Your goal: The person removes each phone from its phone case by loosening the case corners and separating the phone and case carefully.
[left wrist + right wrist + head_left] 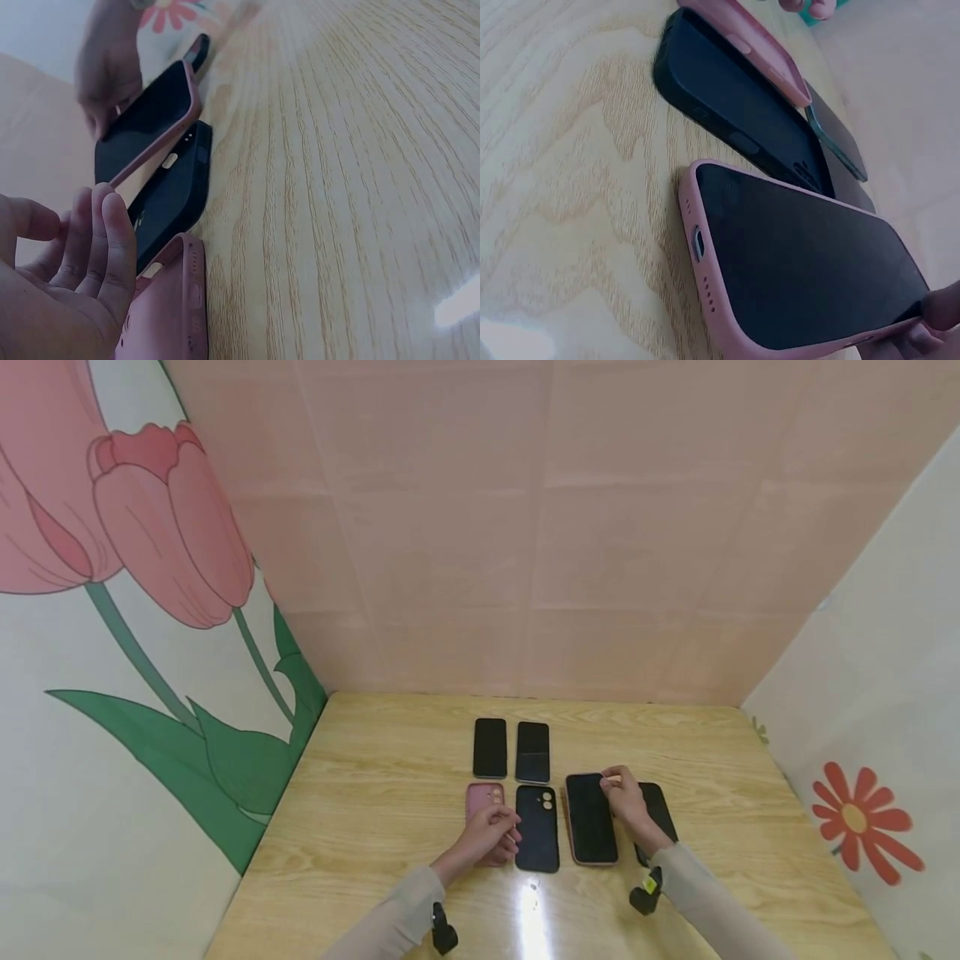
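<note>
My right hand [628,803] pinches a phone in a pink case [591,818] at its far right corner. In the right wrist view the thumb [941,306] lies on the edge of the screen and the other fingers are at the side. The phone's dark screen faces up. Over an unfilled pink phone case [480,797] hovers my left hand [489,837], its fingers loosely bent and holding nothing. Between the hands lies a dark blue phone case [537,835], its hollow side up, with the camera cutout at the far right corner.
Two bare phones lie screen up behind the cases, a left one [490,748] and a right one [532,752]. Another dark phone [658,814] is partly hidden under my right wrist. The wooden table [360,793] meets a pink backdrop [525,568] at the back.
</note>
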Tool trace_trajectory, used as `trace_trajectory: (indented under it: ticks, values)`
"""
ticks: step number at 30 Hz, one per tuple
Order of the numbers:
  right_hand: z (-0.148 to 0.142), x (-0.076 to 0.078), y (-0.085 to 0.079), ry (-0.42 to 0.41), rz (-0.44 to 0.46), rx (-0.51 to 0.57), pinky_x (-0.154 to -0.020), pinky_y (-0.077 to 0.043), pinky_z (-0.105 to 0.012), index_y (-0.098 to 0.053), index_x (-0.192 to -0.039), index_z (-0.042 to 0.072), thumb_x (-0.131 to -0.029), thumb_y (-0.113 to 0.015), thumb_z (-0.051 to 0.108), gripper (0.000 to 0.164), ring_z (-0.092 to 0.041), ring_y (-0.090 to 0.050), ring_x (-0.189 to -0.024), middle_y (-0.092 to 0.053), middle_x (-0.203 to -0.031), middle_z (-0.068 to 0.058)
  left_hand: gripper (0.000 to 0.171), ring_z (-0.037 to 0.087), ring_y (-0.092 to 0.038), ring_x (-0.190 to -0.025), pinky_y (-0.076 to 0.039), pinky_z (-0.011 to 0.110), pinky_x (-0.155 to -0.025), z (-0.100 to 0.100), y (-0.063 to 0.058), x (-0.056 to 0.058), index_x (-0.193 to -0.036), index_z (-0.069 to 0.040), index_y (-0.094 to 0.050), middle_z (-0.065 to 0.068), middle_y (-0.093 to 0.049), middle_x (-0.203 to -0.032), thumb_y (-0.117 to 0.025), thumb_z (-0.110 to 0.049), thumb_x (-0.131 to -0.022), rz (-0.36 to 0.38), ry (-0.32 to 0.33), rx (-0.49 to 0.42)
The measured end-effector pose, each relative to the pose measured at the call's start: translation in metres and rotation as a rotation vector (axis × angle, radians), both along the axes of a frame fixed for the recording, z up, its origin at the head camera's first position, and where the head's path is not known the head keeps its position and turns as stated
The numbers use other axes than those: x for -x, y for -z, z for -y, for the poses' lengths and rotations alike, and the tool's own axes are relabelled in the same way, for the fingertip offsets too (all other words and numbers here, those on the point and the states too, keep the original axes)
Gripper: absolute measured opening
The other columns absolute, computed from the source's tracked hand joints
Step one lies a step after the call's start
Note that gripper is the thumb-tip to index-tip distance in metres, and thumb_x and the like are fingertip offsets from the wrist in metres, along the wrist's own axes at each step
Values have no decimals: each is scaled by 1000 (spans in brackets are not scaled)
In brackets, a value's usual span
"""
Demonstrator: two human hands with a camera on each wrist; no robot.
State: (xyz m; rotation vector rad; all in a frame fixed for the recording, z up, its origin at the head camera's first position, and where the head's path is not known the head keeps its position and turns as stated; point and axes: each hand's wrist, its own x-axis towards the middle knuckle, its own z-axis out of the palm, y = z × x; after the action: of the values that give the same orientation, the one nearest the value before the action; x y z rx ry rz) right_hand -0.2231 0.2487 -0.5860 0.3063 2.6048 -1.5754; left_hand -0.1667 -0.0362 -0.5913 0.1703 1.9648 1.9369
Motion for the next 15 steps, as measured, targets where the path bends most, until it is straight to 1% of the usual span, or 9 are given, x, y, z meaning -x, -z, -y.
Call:
trace_trajectory:
  ticks: [2, 4, 6, 8, 9, 11, 13, 15]
  values:
    - [-1, -2, -2, 27, 10, 5, -69, -42, -33, -44, -128, -1, -105, -42, 9, 25, -32, -52, -96, -55, -121, -26, 25, 40, -69, -77, -59, 43, -62, 0, 0, 0, -114, 8, -61, 22, -69, -90, -52, -13, -103, 3, -2, 5]
    - [-2, -3, -5, 43, 10, 11, -65, -42, -32, -45, -128, -1, -105, -43, 10, 25, -29, -53, -87, -57, -114, -23, 25, 38, -70, -76, -60, 41, -62, 0, 0, 0, -114, 6, -61, 20, -69, -89, -53, -14, -103, 14, -3, 11]
    - [-2, -4, -9, 54, 6, 33, -61, -40, -31, -45, -128, -1, -104, -43, 10, 26, -24, -51, -75, -58, -101, -19, 24, 35, -70, -75, -60, 39, -62, 0, 0, 0, -113, 6, -62, 17, -70, -88, -53, -15, -103, 28, -4, 17]
    - [-3, -5, -14, 59, 3, 73, -58, -39, -30, -44, -129, 0, -104, -43, 10, 27, -20, -45, -65, -54, -86, -12, 24, 33, -71, -75, -59, 37, -61, 0, 1, 1, -113, 5, -62, 15, -70, -88, -54, -15, -103, 42, -8, 14]
    - [-2, -5, -17, 60, 4, 97, -57, -38, -30, -44, -129, 0, -104, -42, 10, 27, -18, -43, -62, -51, -81, -8, 24, 32, -71, -74, -59, 36, -61, 0, 1, 1, -113, 5, -62, 15, -70, -87, -53, -15, -103, 32, -9, 17]
    - [-1, -4, -21, 65, 1, 147, -56, -38, -29, -43, -130, 0, -104, -43, 9, 27, -15, -40, -59, -46, -74, -3, 23, 31, -71, -73, -59, 36, -60, 0, 2, 1, -112, 5, -62, 15, -70, -87, -54, -14, -103, 28, -11, 14]
    - [1, -5, -26, 62, -5, 190, -58, -40, -29, -43, -130, 0, -104, -43, 9, 27, -14, -44, -63, -49, -75, -1, 22, 29, -71, -71, -59, 35, -60, 0, 2, 2, -112, 4, -62, 14, -70, -86, -54, -13, -102, 24, -12, 7]
    - [5, -6, -31, 57, -12, 214, -61, -44, -30, -43, -129, 0, -104, -44, 8, 27, -15, -49, -68, -55, -80, -3, 21, 27, -70, -70, -59, 36, -59, -1, 2, 1, -112, 4, -62, 13, -70, -85, -54, -13, -102, 17, -9, 0]
